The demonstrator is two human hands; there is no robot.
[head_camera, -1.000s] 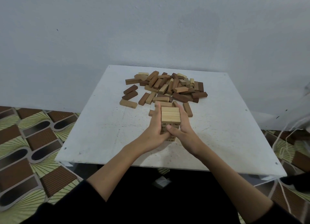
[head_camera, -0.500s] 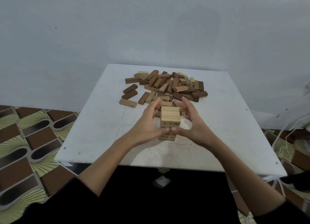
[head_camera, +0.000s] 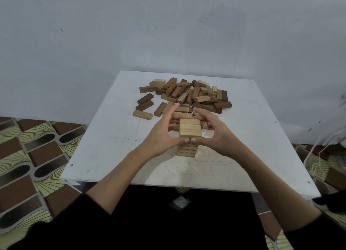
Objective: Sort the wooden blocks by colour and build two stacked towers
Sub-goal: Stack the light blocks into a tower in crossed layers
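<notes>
One tower so far: pale stacked wooden-block tower [head_camera: 189, 137] stands near the middle of the white square table [head_camera: 104, 150], top layer three light blocks side by side.
Loose stock: mixed heap of light and dark brown wooden blocks [head_camera: 189, 96] lies behind the tower, unsorted; no dark tower visible.
Left hand [head_camera: 162, 135]: fingers curved and spread beside the tower's left face, thumb tip at the front just under the top layer; cupping it, no grip on anything.
Right hand [head_camera: 215, 135]: mirrors it on the right side, fingers curved, thumb tip at the front; holds nothing.
Handling: blocks look light, rigid, smooth-faced; likely to slide on each other. Tower probably topples on a side knock.
Hold point: take single blocks across the long faces; square up the tower by pressing opposite sides evenly.
Containers: none in view; blocks sit straight on the table.
</notes>
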